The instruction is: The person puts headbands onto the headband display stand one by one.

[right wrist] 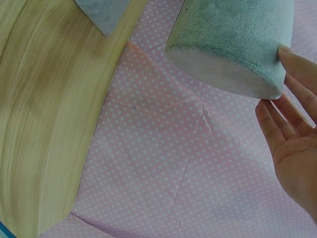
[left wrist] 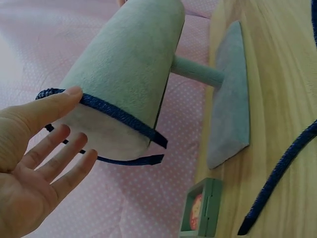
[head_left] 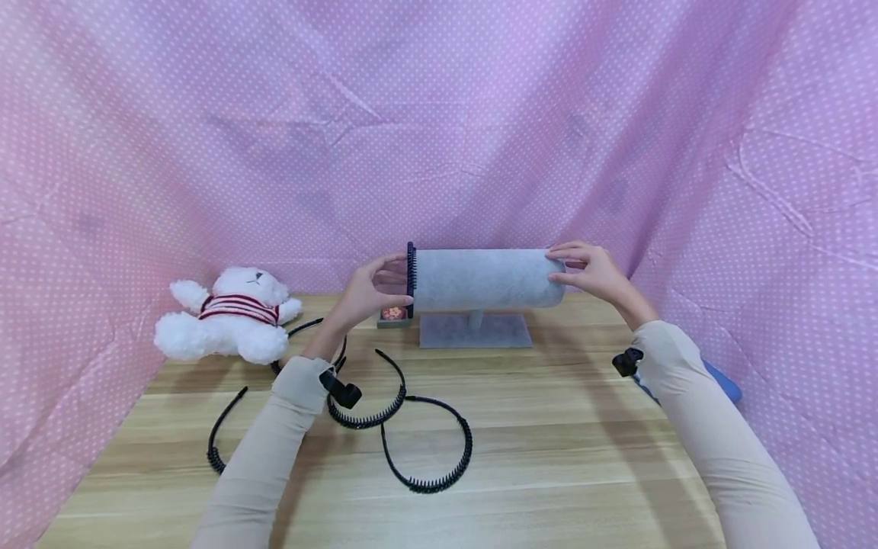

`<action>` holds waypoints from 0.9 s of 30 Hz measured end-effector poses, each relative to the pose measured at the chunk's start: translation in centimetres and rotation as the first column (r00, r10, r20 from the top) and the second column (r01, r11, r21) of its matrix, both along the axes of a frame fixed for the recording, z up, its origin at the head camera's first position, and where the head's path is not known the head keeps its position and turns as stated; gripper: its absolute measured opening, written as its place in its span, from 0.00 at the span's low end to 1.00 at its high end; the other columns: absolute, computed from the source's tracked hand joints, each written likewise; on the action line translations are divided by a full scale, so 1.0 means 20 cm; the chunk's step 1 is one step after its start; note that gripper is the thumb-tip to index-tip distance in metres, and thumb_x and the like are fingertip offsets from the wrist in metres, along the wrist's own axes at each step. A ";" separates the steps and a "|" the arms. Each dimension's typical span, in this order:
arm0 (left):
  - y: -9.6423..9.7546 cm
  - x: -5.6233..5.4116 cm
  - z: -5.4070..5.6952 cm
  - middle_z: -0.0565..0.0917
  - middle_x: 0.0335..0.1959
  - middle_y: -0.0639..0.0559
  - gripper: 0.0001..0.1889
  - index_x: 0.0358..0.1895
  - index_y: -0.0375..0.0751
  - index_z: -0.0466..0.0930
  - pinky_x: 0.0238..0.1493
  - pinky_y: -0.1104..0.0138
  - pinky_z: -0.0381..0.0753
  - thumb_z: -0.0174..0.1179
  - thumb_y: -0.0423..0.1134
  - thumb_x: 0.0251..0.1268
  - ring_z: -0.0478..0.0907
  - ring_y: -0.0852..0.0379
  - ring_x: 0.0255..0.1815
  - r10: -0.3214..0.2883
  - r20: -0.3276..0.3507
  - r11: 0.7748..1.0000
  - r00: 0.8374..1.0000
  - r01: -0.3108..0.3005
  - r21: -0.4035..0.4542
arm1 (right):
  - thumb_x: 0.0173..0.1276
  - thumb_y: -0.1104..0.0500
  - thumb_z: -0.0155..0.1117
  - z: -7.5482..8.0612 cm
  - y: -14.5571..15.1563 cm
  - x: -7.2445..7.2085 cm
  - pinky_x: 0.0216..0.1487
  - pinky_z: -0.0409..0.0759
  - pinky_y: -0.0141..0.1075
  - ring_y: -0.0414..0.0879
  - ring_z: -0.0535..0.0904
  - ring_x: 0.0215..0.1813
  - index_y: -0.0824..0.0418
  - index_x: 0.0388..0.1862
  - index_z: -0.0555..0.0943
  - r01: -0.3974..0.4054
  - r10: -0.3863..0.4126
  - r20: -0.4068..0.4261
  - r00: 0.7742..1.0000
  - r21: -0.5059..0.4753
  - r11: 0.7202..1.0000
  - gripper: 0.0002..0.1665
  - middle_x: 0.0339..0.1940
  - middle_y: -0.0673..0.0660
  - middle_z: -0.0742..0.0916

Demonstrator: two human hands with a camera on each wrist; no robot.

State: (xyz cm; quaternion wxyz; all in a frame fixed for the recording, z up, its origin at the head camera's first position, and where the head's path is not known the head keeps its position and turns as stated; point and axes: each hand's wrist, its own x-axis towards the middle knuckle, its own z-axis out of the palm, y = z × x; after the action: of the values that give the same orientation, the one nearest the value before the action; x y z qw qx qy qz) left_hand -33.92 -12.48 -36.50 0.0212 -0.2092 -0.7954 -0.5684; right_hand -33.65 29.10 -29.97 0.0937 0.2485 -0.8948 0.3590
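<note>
A grey plush cylinder on a post and flat base, a headband stand (head_left: 487, 278), stands at the back of the table. A dark toothed headband (head_left: 411, 278) sits round its left end, and its two tips stick out past the cylinder in the left wrist view. My left hand (head_left: 373, 288) holds this headband, the thumb pressed on its band and several fingers spread by the cylinder's end face. At the opposite end, my right hand (head_left: 590, 271) holds the cylinder's rim between thumb and fingers. Part of its grip is hidden behind the cylinder.
Several dark toothed headbands, one a headband (head_left: 439, 484) near the front, lie on the wooden table (head_left: 549, 457). A white teddy bear (head_left: 240, 313) lies at the left. A small green box (head_left: 393, 322) sits beside the stand; a blue object (head_left: 723, 381) is partly behind the right sleeve.
</note>
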 end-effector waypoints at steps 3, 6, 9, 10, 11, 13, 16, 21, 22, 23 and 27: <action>-0.01 -0.02 0.01 0.73 0.71 0.45 0.46 0.77 0.54 0.64 0.66 0.45 0.78 0.77 0.33 0.55 0.74 0.43 0.70 -0.030 0.017 0.999 0.999 0.031 -0.019 | 0.65 0.72 0.70 0.01 0.00 0.01 0.66 0.74 0.62 0.72 0.74 0.65 0.79 0.59 0.79 -0.008 0.008 0.011 1.000 -0.018 1.000 0.24 0.63 0.77 0.79; -0.02 -0.05 0.03 0.65 0.77 0.47 0.50 0.80 0.57 0.58 0.68 0.44 0.76 0.77 0.32 0.55 0.66 0.42 0.76 -0.066 0.044 0.997 0.997 0.067 -0.031 | 0.64 0.72 0.70 0.02 -0.01 0.02 0.67 0.74 0.62 0.71 0.75 0.66 0.79 0.58 0.79 -0.010 0.011 0.021 1.000 -0.034 0.999 0.24 0.63 0.77 0.79; -0.03 -0.08 0.04 0.57 0.82 0.48 0.54 0.82 0.56 0.52 0.70 0.42 0.74 0.76 0.31 0.56 0.60 0.40 0.80 -0.113 0.067 0.992 0.991 0.116 -0.040 | 0.64 0.72 0.71 0.02 -0.01 0.02 0.67 0.75 0.62 0.71 0.75 0.65 0.79 0.58 0.79 -0.011 0.012 0.020 1.000 -0.041 0.999 0.24 0.63 0.77 0.80; -0.03 -0.08 0.04 0.55 0.83 0.49 0.54 0.82 0.56 0.51 0.70 0.42 0.73 0.76 0.31 0.56 0.59 0.40 0.81 -0.128 0.074 0.990 0.989 0.132 -0.041 | 0.64 0.72 0.71 0.02 0.00 0.02 0.67 0.75 0.62 0.71 0.75 0.65 0.80 0.58 0.79 -0.011 0.012 0.019 1.000 -0.043 0.999 0.24 0.63 0.77 0.80; -0.04 -0.09 0.04 0.54 0.83 0.49 0.55 0.83 0.56 0.51 0.71 0.42 0.72 0.75 0.31 0.56 0.57 0.40 0.81 -0.143 0.078 0.988 0.987 0.147 -0.041 | 0.64 0.72 0.70 0.02 0.00 0.01 0.67 0.75 0.62 0.71 0.75 0.65 0.80 0.58 0.79 -0.010 0.011 0.020 1.000 -0.043 0.999 0.24 0.63 0.77 0.80; -0.04 -0.11 0.05 0.53 0.84 0.51 0.54 0.83 0.57 0.50 0.72 0.42 0.71 0.75 0.31 0.56 0.56 0.40 0.82 -0.170 0.089 0.984 0.981 0.174 -0.039 | 0.64 0.72 0.70 0.01 0.00 0.01 0.67 0.75 0.61 0.70 0.75 0.66 0.79 0.58 0.79 -0.006 0.007 0.023 1.000 -0.043 0.999 0.24 0.63 0.77 0.80; -0.05 -0.12 0.05 0.53 0.84 0.53 0.53 0.82 0.60 0.52 0.73 0.43 0.69 0.74 0.32 0.58 0.55 0.41 0.82 -0.194 0.103 0.980 0.976 0.198 -0.033 | 0.64 0.72 0.70 0.01 0.00 0.01 0.67 0.75 0.60 0.70 0.75 0.66 0.79 0.58 0.79 -0.003 0.005 0.026 1.000 -0.044 0.999 0.24 0.63 0.76 0.80; -0.05 -0.14 0.05 0.55 0.83 0.51 0.48 0.82 0.57 0.54 0.72 0.43 0.71 0.72 0.34 0.62 0.56 0.41 0.82 -0.213 0.109 0.977 0.971 0.215 -0.002 | 0.64 0.72 0.71 0.01 0.00 0.00 0.66 0.75 0.59 0.69 0.76 0.66 0.79 0.58 0.80 0.000 0.000 0.022 1.000 -0.040 0.999 0.24 0.63 0.76 0.80; -0.05 -0.15 0.05 0.56 0.83 0.50 0.47 0.81 0.57 0.55 0.72 0.43 0.71 0.72 0.34 0.62 0.57 0.41 0.82 -0.215 0.110 0.977 0.970 0.215 0.006 | 0.64 0.72 0.71 0.01 0.00 0.00 0.66 0.75 0.59 0.68 0.76 0.66 0.78 0.58 0.80 0.001 -0.001 0.020 1.000 -0.038 0.999 0.24 0.63 0.75 0.80; -0.05 -0.15 0.05 0.57 0.83 0.49 0.47 0.81 0.56 0.55 0.71 0.43 0.72 0.72 0.34 0.63 0.58 0.40 0.81 -0.216 0.113 0.976 0.970 0.216 0.011 | 0.64 0.72 0.71 0.01 0.00 0.00 0.66 0.75 0.58 0.68 0.76 0.66 0.78 0.58 0.80 0.002 -0.002 0.020 1.000 -0.038 0.999 0.24 0.63 0.75 0.80; -0.06 -0.15 0.06 0.58 0.82 0.46 0.47 0.82 0.57 0.55 0.72 0.42 0.71 0.71 0.35 0.63 0.57 0.39 0.81 -0.223 0.117 0.975 0.968 0.224 0.003 | 0.64 0.72 0.71 0.01 0.00 0.00 0.66 0.76 0.58 0.68 0.77 0.65 0.78 0.58 0.80 -0.001 0.001 0.019 1.000 -0.038 0.999 0.24 0.62 0.75 0.81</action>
State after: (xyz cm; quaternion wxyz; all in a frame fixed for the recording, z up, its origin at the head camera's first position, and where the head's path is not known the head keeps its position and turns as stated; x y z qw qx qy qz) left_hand -36.86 -13.59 -35.26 -0.0906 -0.2638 -0.7695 -0.5745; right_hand -33.66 29.17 -29.86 0.0898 0.2437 -0.8885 0.3784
